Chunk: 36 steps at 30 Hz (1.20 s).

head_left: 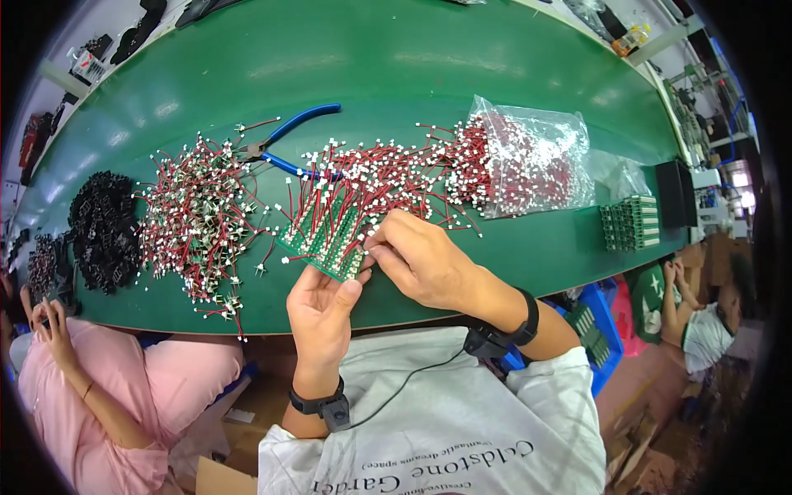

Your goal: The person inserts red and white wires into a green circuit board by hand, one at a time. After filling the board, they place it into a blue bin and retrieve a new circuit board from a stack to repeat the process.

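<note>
Circuit board (312, 249): held in front of the person, near the front edge of the green table (528, 247); whether its far side touches the tabletop cannot be told.
Board axis: set aslant; the near edge slopes down from left to right, and its lower right corner points toward the person. The far side lies behind red wires, so the longer side cannot be confirmed.
Left hand (320, 320): below the board, palm turned up; thumb on the near corner, other fingers mostly hidden beneath; the board is gripped between them.
Right hand (425, 260): at the right side of the board, back of the hand upward; thumb and forefinger drawn close together at the board's edge. Whether a wire or plug lies between the tips is too small to tell.
Governing relation: the board lies directly left of the right fingertips and just above the left thumb; both hands are at it, the right alone reaching from the side.
Red wires with white plugs (388, 177): heaped beyond the board and right fingers, spilling from the mouth of a clear bag (577, 136).
Blue-handled pliers (299, 121): beyond the board, to the left, apart from both hands.
</note>
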Each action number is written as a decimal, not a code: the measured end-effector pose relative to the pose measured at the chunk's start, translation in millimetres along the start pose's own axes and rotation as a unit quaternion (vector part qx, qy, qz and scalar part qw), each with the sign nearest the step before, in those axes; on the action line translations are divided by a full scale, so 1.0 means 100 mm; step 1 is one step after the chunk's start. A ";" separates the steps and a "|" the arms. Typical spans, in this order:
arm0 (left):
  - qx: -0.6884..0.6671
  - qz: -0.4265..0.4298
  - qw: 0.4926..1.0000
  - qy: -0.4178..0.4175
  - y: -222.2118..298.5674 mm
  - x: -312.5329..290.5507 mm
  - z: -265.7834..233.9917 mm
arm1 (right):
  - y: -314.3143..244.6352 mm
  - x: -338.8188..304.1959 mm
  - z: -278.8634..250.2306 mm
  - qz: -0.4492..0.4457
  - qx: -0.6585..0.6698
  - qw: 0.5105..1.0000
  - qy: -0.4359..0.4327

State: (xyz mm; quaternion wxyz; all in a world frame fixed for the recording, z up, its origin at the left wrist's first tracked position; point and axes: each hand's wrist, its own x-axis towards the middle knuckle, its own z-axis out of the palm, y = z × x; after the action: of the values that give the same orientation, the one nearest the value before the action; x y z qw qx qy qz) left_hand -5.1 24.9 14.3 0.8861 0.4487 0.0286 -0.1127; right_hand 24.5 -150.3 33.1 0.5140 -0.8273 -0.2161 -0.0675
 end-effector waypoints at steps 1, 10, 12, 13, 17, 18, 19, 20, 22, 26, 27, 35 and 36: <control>0.014 0.015 1.000 -0.005 -0.02 0.00 -0.02 | -0.01 0.00 0.00 0.002 -0.014 1.000 -0.003; 0.031 0.042 0.999 -0.013 -0.07 -0.03 -0.04 | 0.02 -0.04 0.05 -0.014 -0.081 0.997 -0.006; 0.027 0.042 0.999 -0.014 -0.07 -0.03 -0.04 | 0.01 -0.04 0.05 -0.013 -0.086 0.996 -0.004; 0.026 0.039 0.999 -0.015 -0.07 -0.03 -0.04 | 0.00 -0.03 0.05 -0.026 -0.102 0.994 0.001; 0.033 0.036 0.999 -0.018 -0.07 -0.03 -0.06 | -0.04 -0.01 0.04 -0.054 -0.138 0.989 0.002; 0.033 0.036 0.999 -0.018 -0.07 -0.02 -0.06 | -0.05 0.00 0.03 -0.054 -0.139 0.989 0.002; 0.042 0.045 0.998 -0.018 -0.07 -0.02 -0.06 | -0.07 0.00 0.02 -0.061 -0.143 0.988 0.003; 0.051 0.054 0.997 -0.018 -0.08 -0.02 -0.06 | -0.07 0.01 0.02 -0.068 -0.147 0.987 0.005; 0.064 0.060 0.996 -0.017 -0.08 -0.03 -0.07 | -0.08 -0.01 0.03 -0.075 -0.168 0.983 0.005; 0.093 0.065 0.993 -0.005 -0.08 -0.05 -0.07 | -0.09 -0.01 0.02 -0.089 -0.189 0.978 -0.011; 0.093 0.065 0.994 -0.004 -0.09 -0.05 -0.08 | -0.08 -0.02 0.02 -0.089 -0.189 0.978 -0.012; 0.077 0.054 0.994 0.052 -0.07 -0.04 0.11 | -0.06 -0.07 0.09 -0.076 -0.187 0.979 0.004; 0.077 0.055 0.994 0.053 -0.09 -0.02 0.12 | -0.06 -0.07 0.11 -0.077 -0.186 0.979 0.003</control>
State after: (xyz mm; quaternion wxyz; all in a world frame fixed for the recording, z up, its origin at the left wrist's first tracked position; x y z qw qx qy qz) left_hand -9.9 10.9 14.9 0.8510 0.5218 0.0423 -0.0420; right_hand 14.2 -140.7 31.0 0.3448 -0.8894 -0.2608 -0.1487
